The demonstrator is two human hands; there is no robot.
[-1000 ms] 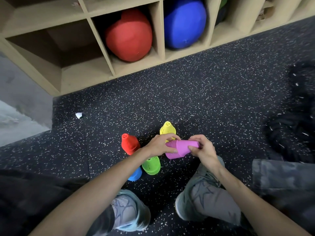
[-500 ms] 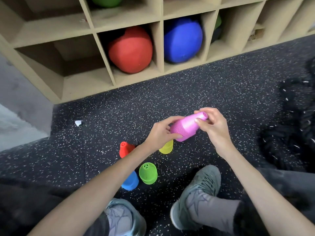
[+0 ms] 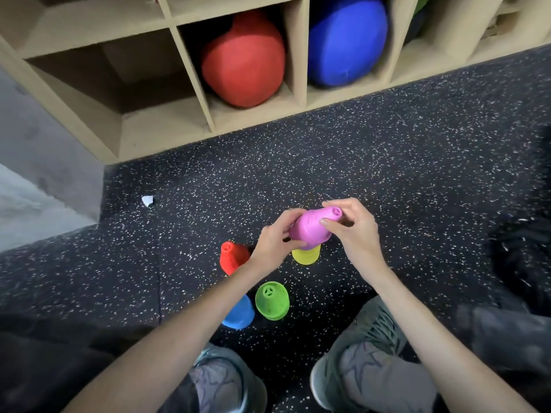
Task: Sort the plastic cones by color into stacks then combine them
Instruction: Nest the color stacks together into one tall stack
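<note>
Purple cones (image 3: 310, 231) are tilting in our grip above the yellow stack (image 3: 306, 255): our left hand (image 3: 275, 244) is curling round the base, our right hand (image 3: 351, 231) pinching the tip.

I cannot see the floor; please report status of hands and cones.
Left hand and right hand both grip pink stack. Held above yellow stack. Nothing between them.
</note>
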